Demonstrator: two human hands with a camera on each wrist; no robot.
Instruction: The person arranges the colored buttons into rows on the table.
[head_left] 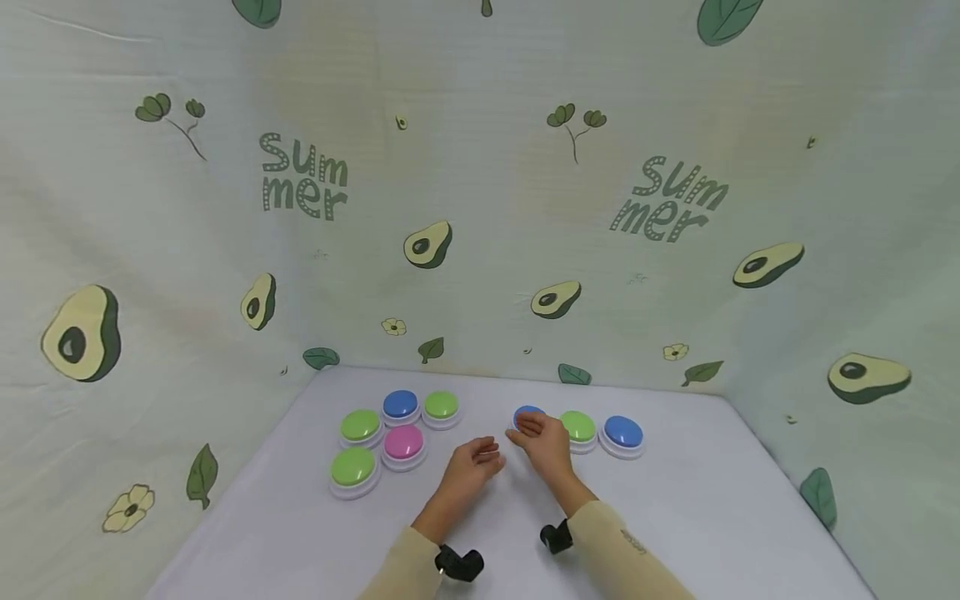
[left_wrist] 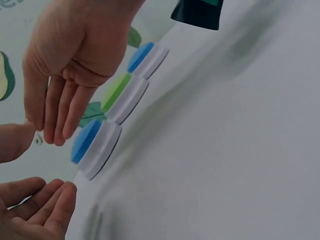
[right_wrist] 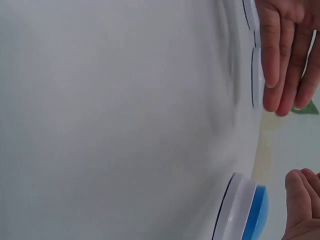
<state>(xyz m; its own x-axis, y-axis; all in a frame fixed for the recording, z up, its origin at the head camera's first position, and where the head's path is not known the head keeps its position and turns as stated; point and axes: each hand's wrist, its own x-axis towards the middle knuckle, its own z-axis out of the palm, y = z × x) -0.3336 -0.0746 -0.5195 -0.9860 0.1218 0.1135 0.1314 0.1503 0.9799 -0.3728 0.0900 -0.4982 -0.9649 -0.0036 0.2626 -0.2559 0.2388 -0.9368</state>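
Note:
My left hand (head_left: 468, 468) hovers over the white table with fingers loosely bent and nothing in them. Just to its right, my right hand (head_left: 543, 446) is raised, fingers relaxed, also holding nothing; in the head view it partly covers a blue push button (head_left: 528, 411). That button heads a row of three on white round bases, followed by a green button (head_left: 577, 426) and another blue button (head_left: 623, 431). In the left wrist view, the right hand (left_wrist: 75, 60) and left hand (left_wrist: 42, 207) face each other, apart from the near blue button (left_wrist: 87, 142).
Left of the hands is a cluster: a pink button (head_left: 403, 442), a blue button (head_left: 401, 404) and three green ones, the nearest green button (head_left: 352, 467) lowest. A patterned cloth (head_left: 480, 183) with avocados surrounds the table (head_left: 720, 508). Black cameras (head_left: 459, 563) sit at both wrists.

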